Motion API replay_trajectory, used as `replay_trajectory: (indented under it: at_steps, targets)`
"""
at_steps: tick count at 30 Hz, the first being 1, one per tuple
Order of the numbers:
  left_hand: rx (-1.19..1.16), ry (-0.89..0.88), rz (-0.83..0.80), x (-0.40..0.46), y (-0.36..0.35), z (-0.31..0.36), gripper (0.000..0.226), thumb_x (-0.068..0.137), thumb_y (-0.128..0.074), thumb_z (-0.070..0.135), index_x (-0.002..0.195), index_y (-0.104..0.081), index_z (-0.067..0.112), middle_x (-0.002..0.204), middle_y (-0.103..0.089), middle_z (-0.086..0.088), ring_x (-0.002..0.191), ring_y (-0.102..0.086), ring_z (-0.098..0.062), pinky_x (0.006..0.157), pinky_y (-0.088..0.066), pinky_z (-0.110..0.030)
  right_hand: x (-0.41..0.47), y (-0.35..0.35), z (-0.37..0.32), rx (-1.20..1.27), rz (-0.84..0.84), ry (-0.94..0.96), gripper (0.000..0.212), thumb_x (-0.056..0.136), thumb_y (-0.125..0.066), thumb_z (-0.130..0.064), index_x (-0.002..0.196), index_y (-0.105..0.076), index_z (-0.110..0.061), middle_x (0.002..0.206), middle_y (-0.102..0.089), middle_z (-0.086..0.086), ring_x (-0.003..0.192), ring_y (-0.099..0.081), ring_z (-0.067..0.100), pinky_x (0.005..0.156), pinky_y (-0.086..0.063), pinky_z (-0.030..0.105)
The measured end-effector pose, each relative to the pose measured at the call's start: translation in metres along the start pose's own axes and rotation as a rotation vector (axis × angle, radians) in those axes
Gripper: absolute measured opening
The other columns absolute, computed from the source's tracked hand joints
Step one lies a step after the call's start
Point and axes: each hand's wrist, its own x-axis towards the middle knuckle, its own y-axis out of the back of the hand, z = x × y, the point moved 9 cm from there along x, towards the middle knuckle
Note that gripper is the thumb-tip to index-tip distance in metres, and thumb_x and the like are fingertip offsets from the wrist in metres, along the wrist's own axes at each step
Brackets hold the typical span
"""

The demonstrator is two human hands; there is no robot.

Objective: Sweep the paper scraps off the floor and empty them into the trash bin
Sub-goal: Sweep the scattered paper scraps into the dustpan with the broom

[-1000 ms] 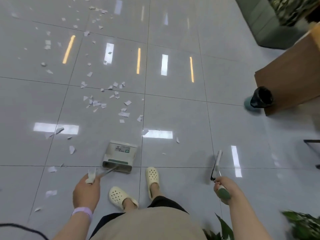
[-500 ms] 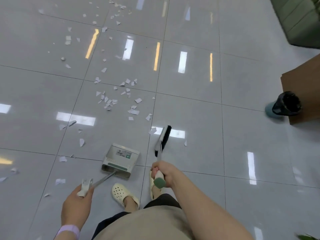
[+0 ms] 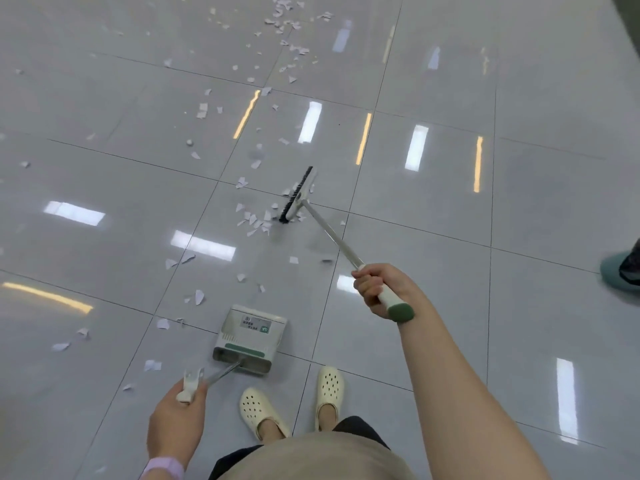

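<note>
Hands grasp broom and dustpan handles; torn white scraps litter tiles.

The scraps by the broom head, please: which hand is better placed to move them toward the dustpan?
Right. The right hand grips the broom, beside the scraps. The left hand holds the dustpan.

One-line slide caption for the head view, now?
Right hand extends the broom into paper scraps while left hand holds the dustpan on the tiled floor.
</note>
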Motion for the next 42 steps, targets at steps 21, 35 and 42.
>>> replay_trajectory:
  at_steps: [21, 35, 42]
  targets:
    - [-0.052, -0.106, -0.137, 0.002, -0.081, 0.113, 0.034, 0.101, -0.053, 0.042, 0.080, -0.065, 0.019, 0.076, -0.064, -0.005, 0.073, -0.060, -0.027, 0.068, -0.047, -0.036, -0.152, 0.266, 0.074, 0.210, 0.753, 0.243, 0.021, 0.093, -0.039, 0.001, 0.078, -0.038, -0.015, 0.049, -0.036, -0.001, 0.026, -0.035, 0.006, 0.027, -0.029, 0.014]
    - [-0.278, 0.081, 0.012, 0.047, -0.031, 0.069, 0.040, 0.099, -0.051, 0.052, 0.082, -0.066, 0.019, 0.073, -0.064, -0.001, 0.073, -0.061, -0.028, 0.066, -0.050, -0.036, -0.017, 0.091, 0.090, -0.217, 0.605, -0.109, 0.017, 0.087, -0.047, 0.002, 0.076, -0.045, -0.010, 0.050, -0.041, 0.002, 0.034, -0.040, 0.013, 0.033, -0.037, 0.020]
    - [-0.353, 0.200, 0.094, 0.126, 0.016, 0.050, 0.031, 0.098, -0.054, 0.049, 0.097, -0.071, 0.022, 0.080, -0.067, -0.001, 0.079, -0.062, -0.027, 0.074, -0.055, -0.041, 0.075, -0.066, 0.044, -0.023, 0.384, -0.106, 0.016, 0.087, -0.046, 0.003, 0.084, -0.043, -0.012, 0.054, -0.037, -0.002, 0.034, -0.038, 0.008, 0.031, -0.036, 0.015]
